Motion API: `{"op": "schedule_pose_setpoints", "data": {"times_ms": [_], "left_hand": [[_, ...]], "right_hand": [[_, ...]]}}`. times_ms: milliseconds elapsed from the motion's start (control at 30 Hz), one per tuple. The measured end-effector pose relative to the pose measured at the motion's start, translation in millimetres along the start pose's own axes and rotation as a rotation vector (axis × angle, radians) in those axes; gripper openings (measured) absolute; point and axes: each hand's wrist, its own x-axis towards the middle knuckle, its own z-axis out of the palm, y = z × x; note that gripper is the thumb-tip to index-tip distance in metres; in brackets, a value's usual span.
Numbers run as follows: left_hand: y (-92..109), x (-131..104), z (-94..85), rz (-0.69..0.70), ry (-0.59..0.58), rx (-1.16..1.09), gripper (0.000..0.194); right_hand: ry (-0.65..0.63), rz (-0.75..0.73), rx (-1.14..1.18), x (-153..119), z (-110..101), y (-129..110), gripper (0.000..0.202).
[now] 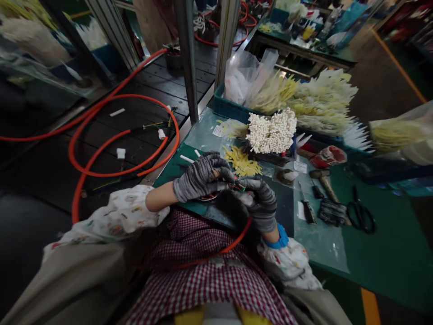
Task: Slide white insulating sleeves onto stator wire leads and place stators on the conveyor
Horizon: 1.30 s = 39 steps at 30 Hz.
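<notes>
Both hands wear grey striped knit gloves and meet over the near edge of the green-topped table. My left hand (202, 177) is closed, its fingertips pinching thin coloured wires (236, 184). From the other side my right hand (261, 202) grips the same small bundle, with fingers curled. An orange cable (238, 239) crosses the checked apron on my lap and rises to my right hand. The fingers hide most of the wire ends. Beyond the hands lies a loose pile of yellow sleeves (241, 161). Two thin white tubes (186, 159) rest beside my left hand.
Behind the pile stands a box of white-tipped sticks (272, 131). Bins of pale yellow sleeves (321, 101) line the back. Scissors (361, 214), a hammer (324, 183) and a screwdriver (307, 208) lie right. Coiled orange cable (125, 174) and a metal post (187, 58) are left.
</notes>
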Motion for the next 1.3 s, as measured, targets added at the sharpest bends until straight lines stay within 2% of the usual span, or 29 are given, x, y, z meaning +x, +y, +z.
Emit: {"op": "schedule_pose_setpoints", "data": {"times_ms": [67, 167, 367, 500, 600, 667, 733, 833, 933, 967, 1000, 1067, 1133, 1200, 1300], "left_hand": [[-0.3, 0.4, 0.7, -0.002, 0.046, -0.090, 0.028], [2.8, 0.1, -1.2, -0.002, 0.107, -0.254, 0.028], [13.1, -3.4, -2.4, -0.091, 0.096, -0.421, 0.026], [16.1, -13.0, 11.9, -0.024, 0.152, -0.247, 0.022], [23.9, -27.7, 27.4, 0.033, 0.266, -0.034, 0.016], [30.0, -39.3, 31.1, 0.031, 0.291, 0.099, 0.019], [31.6, -48.4, 23.3, 0.042, 0.233, 0.149, 0.026], [16.6, -46.6, -8.8, 0.034, 0.095, -0.019, 0.025], [-18.4, -15.7, -42.4, -0.206, 0.077, -0.145, 0.031], [-31.9, 0.8, -48.4, -0.282, 0.043, -0.120, 0.035], [-44.9, 19.3, -50.4, -0.293, -0.050, -0.083, 0.036], [-66.9, 58.6, -43.0, -0.243, -0.288, 0.044, 0.031], [-81.1, 94.1, -24.8, -0.244, -0.494, 0.257, 0.034], [-88.0, 119.5, -4.5, -0.281, -0.612, 0.429, 0.039], [-90.9, 135.6, 13.5, -0.308, -0.675, 0.496, 0.040]], "right_hand": [[0.007, 0.040, -0.010, -1.1, 2.8, -1.7, 0.017], [0.008, 0.019, -0.047, -3.4, 4.1, -4.3, 0.013], [0.073, -0.079, -0.262, -3.8, 7.0, -7.1, 0.015], [0.168, -0.130, -0.334, -2.5, 17.3, -3.8, 0.013], [0.268, -0.148, -0.293, -4.2, 30.9, -1.2, 0.006], [0.314, -0.114, -0.222, -6.1, 41.8, 0.0, 0.004], [0.338, -0.050, -0.114, -6.9, 53.1, 1.2, 0.006], [0.358, 0.098, 0.127, -4.3, 68.2, 3.3, 0.021], [0.238, 0.282, 0.379, -1.1, 77.2, 3.9, 0.034], [0.172, 0.322, 0.429, -0.9, 78.4, 3.4, 0.034], [0.099, 0.342, 0.455, -1.4, 78.7, 2.6, 0.033], [-0.019, 0.322, 0.460, -3.3, 77.7, 0.4, 0.027], [-0.084, 0.275, 0.457, -5.1, 75.6, -1.6, 0.021], [-0.105, 0.235, 0.474, -5.4, 73.6, -3.1, 0.018], [-0.123, 0.225, 0.526, -3.3, 71.9, -5.3, 0.017]]}}
